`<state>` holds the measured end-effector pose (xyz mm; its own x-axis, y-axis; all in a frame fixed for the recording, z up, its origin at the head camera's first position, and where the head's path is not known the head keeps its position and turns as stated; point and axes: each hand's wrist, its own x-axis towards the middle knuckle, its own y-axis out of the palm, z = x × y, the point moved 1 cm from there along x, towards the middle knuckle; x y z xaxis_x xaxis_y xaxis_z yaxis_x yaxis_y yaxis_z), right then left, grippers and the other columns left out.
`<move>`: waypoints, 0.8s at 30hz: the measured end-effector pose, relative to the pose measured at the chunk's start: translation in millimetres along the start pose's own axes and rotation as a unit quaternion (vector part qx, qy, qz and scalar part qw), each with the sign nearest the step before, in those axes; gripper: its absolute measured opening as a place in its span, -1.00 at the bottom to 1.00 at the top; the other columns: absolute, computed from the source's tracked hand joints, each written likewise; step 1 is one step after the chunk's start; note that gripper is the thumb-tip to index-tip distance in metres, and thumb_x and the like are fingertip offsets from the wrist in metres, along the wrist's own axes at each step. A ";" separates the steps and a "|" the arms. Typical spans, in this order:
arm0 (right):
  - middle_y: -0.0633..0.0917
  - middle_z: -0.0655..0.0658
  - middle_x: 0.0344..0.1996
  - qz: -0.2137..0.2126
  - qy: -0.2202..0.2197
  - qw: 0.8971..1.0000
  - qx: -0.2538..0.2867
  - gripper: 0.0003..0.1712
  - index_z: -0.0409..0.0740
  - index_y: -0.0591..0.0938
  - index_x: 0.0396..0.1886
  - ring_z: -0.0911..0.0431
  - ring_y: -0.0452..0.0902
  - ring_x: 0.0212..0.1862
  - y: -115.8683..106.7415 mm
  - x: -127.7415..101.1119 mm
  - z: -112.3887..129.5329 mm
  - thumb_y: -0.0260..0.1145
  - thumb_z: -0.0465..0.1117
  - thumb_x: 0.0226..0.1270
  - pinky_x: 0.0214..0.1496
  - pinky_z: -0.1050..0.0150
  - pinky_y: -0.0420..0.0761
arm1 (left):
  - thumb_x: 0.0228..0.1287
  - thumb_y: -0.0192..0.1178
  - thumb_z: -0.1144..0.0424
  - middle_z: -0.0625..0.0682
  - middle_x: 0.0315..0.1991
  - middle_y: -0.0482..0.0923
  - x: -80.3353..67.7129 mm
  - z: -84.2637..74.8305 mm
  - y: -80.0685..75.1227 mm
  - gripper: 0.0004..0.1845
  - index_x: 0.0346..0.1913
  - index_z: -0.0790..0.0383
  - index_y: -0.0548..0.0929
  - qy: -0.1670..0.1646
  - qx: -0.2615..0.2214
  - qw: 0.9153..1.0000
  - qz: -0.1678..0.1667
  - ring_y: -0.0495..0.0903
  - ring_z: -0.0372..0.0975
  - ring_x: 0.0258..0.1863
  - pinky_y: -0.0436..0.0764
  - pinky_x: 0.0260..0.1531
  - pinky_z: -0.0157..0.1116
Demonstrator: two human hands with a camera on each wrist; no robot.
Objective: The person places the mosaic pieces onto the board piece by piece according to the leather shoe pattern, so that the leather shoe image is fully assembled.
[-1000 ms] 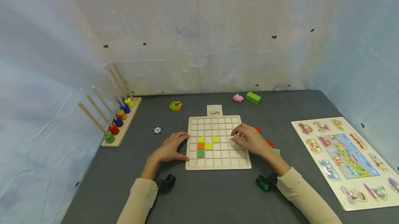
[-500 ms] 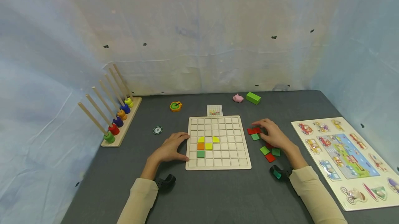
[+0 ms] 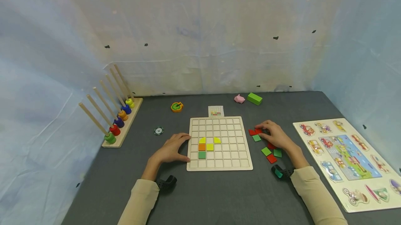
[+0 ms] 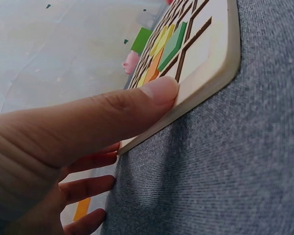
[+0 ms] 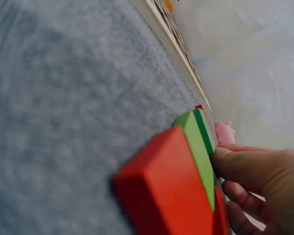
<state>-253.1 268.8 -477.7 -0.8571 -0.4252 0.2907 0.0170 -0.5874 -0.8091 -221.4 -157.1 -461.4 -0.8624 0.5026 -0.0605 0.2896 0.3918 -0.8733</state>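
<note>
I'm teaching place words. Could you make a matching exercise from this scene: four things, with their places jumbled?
1. Left hand
2. Right hand
3. Orange tile
4. Small card

A. At the grid board's far edge
B. At the loose tiles
C. Touching the grid board's left edge
D. Between a yellow piece and a green tile

Pairs: 1-C, 2-B, 3-D, 4-A

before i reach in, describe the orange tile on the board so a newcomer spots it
Find the pale grid board on the dark table. In the head view, near its left side, the orange tile sits directly under a yellow rounded tile and above a green tile. It is the only orange tile on the board.
</note>
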 end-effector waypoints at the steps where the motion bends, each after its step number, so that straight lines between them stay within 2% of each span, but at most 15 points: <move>1: 0.55 -0.24 -0.14 0.000 0.004 1.000 -0.001 -0.67 -0.29 0.62 -0.01 -0.08 0.47 -0.14 -0.1 0.5 -0.2 0.32 -0.36 0.19 -0.13 -0.02 0.46 | -0.18 0.49 -0.05 0.10 0.30 0.25 0.2 -0.3 -0.3 -0.05 0.32 0.21 0.34 -0.001 0.000 1.000 0.000 0.19 0.02 0.28 0.20 0.19 0.10; 9: 0.57 -0.20 -0.21 0.002 0.005 1.000 -0.015 -0.70 -0.29 0.64 -0.05 -0.02 0.47 -0.20 -4.4 9.7 12.6 0.32 -0.28 0.22 -0.18 0.04 0.46 | -0.18 0.49 -0.08 0.07 0.31 0.24 0.5 -2.4 -2.4 -0.04 0.33 0.18 0.33 -0.012 -0.005 1.000 0.007 0.18 -0.01 0.30 0.17 0.22 0.09; 16: 0.56 -0.21 -0.20 0.012 -0.002 1.000 0.000 -0.69 -0.29 0.64 -0.06 -0.03 0.50 -0.23 -2.6 21.7 57.0 0.34 -0.29 0.19 -0.26 0.13 0.49 | -0.18 0.49 -0.08 0.07 0.31 0.24 -0.4 -1.6 -0.9 -0.04 0.33 0.18 0.32 -0.012 -0.005 1.000 0.009 0.17 -0.01 0.30 0.17 0.22 0.09; 21: 0.58 -0.16 -0.24 0.007 -0.036 0.999 0.012 -0.71 -0.24 0.65 -0.11 0.02 0.48 -0.32 11.1 28.5 87.5 0.38 -0.27 0.15 -0.38 0.27 0.45 | -0.17 0.48 -0.07 0.08 0.32 0.23 0.1 -0.9 -0.2 -0.04 0.34 0.19 0.32 -0.011 -0.005 1.000 0.007 0.17 -0.01 0.30 0.17 0.22 0.09; 24: 0.60 -0.13 -0.24 0.004 -0.050 0.998 0.024 -0.72 -0.23 0.66 -0.12 0.02 0.50 -0.29 22.2 32.0 101.3 0.38 -0.26 0.15 -0.34 0.25 0.49 | -0.18 0.49 -0.06 0.09 0.31 0.24 0.2 -0.2 -0.1 -0.04 0.33 0.20 0.33 -0.007 -0.004 1.000 0.004 0.17 0.00 0.29 0.18 0.21 0.10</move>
<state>-228.0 172.4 -434.6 -0.8010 -0.4950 0.3366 0.0495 -0.6152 -0.7868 -221.5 -156.9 -461.2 -0.8656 0.4952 -0.0742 0.2996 0.3933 -0.8692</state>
